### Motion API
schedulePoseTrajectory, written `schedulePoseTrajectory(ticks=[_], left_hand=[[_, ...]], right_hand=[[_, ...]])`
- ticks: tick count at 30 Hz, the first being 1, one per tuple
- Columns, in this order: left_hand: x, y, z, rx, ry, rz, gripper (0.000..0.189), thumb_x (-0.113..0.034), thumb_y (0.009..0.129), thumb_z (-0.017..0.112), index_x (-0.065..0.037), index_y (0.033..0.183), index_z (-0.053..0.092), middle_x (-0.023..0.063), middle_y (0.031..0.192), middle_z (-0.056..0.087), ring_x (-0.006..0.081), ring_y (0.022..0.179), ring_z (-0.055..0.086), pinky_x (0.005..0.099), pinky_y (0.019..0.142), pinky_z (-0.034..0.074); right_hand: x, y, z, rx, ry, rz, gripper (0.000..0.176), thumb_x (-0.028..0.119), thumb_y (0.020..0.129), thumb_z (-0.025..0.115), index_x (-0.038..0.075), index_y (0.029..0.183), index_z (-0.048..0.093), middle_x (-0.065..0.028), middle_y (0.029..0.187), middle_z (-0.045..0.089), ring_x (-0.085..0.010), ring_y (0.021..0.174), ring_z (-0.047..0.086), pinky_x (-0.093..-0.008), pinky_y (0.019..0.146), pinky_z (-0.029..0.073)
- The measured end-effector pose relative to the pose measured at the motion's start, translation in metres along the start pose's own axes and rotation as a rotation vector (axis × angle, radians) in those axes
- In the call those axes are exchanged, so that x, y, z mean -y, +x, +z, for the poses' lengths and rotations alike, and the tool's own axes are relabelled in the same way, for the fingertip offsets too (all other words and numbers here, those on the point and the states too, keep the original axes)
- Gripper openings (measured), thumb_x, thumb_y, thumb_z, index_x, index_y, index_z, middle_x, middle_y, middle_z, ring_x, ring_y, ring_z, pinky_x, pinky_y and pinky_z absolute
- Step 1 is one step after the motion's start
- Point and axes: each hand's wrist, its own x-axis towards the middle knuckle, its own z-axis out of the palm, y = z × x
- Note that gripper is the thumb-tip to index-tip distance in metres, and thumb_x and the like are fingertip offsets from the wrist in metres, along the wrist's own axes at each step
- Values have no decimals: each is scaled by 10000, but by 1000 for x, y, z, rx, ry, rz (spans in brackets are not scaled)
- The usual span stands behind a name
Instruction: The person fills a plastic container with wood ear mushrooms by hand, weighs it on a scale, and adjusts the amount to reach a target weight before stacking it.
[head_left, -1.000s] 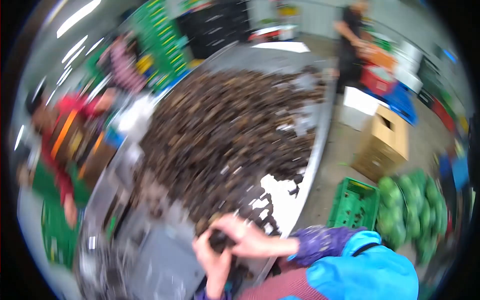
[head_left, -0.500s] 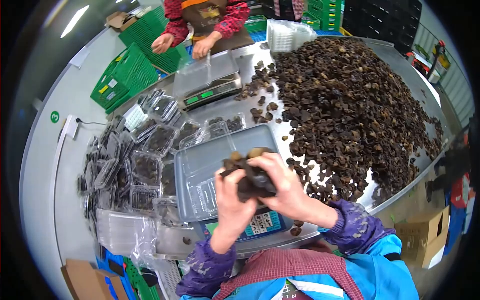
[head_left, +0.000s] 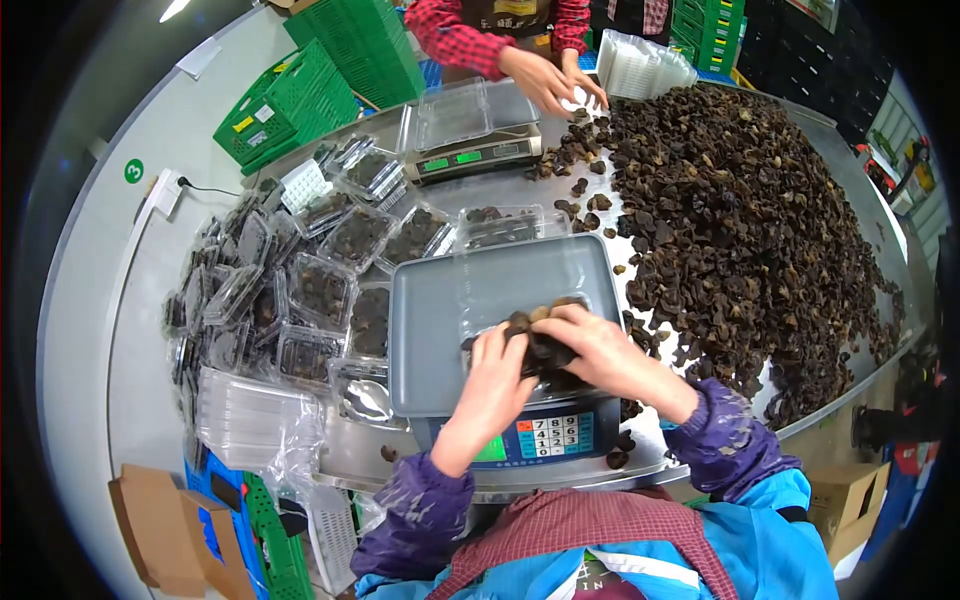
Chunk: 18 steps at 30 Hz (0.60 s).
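I have both hands curled around one clump of dark mushrooms, left hand and right hand pressed together. Directly beneath them a clear container sits on the grey scale tray. The big mushroom heap spreads over the tabletop beyond my right hand; filled packs lie past my left.
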Motion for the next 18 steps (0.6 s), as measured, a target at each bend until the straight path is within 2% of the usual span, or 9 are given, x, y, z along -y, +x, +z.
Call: schedulePoseTrajectory(ticks=[3,7,10,12,13,15,16,17,18], left_hand=[[-18,17,2,29,-66,35,621,-64,681,721,-8,1218,415,242,1301,362,436,1208,352,464,997,360],[-37,23,-22,144,11,13,587,-63,681,722,-7,1201,456,254,1382,299,446,1232,352,448,1000,376],[-52,26,-41,168,37,1,593,-64,681,722,-37,1214,463,251,1379,303,434,1222,378,438,989,390],[-52,27,-45,138,55,29,529,-78,703,707,-55,1188,499,236,1365,344,405,1190,433,424,964,412],[-49,28,-49,136,24,33,488,-85,715,697,-57,1168,516,224,1349,375,396,1169,457,418,953,420],[-46,26,-56,82,1,25,379,-103,745,671,-58,1105,563,194,1302,453,382,1106,514,401,922,441],[-40,23,-58,42,27,26,355,-74,750,663,-62,1093,571,183,1281,475,360,1079,540,386,856,485],[-34,21,-59,8,-43,-21,343,-70,743,660,-51,1075,573,185,1244,502,364,1070,542,398,873,469],[-30,19,-60,-26,-113,-68,332,-67,736,657,-41,1056,576,187,1206,529,368,1062,545,411,890,454]], right_hand=[[-5,-13,-27,-20,142,117,427,22,753,640,65,1166,538,-146,1105,533,-366,1023,554,-392,845,478],[0,-21,-48,-118,226,117,477,-51,703,609,54,1164,544,-140,1154,541,-315,1097,533,-356,926,442],[2,-24,-50,-196,339,159,482,-45,692,629,49,1159,552,-121,1169,554,-249,1100,540,-327,940,429],[3,-26,-49,-205,529,286,479,-36,697,643,53,1159,556,-107,1168,558,-214,1097,541,-315,934,430],[0,-27,-48,-217,508,265,479,-19,702,663,57,1163,555,-97,1152,554,-193,1084,544,-311,920,439],[4,-26,-48,-232,447,251,491,2,695,680,57,1165,547,-106,1141,548,-214,1081,544,-320,917,440],[6,-25,-47,-246,387,239,506,24,688,697,58,1167,539,-115,1131,542,-234,1077,544,-330,914,442],[2,-22,-43,-196,205,191,556,71,667,730,60,1179,514,-136,1127,525,-284,1070,532,-352,920,439],[3,-21,-39,-150,212,246,599,104,646,751,63,1188,498,-157,1137,516,-320,1066,516,-366,933,430]])
